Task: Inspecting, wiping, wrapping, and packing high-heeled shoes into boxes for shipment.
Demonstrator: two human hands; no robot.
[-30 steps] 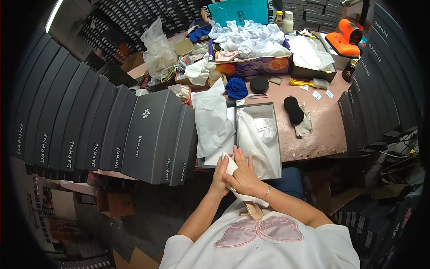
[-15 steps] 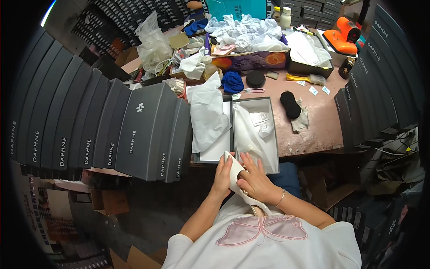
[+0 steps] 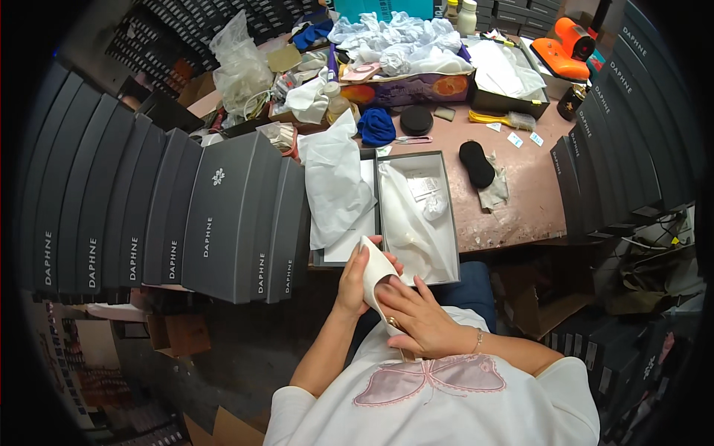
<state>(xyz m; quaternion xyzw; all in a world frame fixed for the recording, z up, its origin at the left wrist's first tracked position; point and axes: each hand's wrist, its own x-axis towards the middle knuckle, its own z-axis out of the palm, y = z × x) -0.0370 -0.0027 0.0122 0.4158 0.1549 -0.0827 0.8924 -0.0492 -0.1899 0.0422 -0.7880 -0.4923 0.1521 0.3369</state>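
White shoe (image 3: 373,269), held in front of the person's torso near an open grey box (image 3: 449,215). The left hand (image 3: 351,290) wraps around its toe end; the right hand (image 3: 428,324), fingers extended, meets its opening, whether pinching anything I cannot tell.

Pink worktable (image 3: 532,182) (scuffed near front edge); dark grey floor (image 3: 242,357) below; dark boxes (image 3: 167,48) banked behind, upper left.

Smooth white shoe (image 3: 373,273), matt cardboard shoeboxes (image 3: 229,223), crinkled tissue paper (image 3: 337,195), glossy plastic bag (image 3: 242,74), scuffed tabletop (image 3: 526,197)
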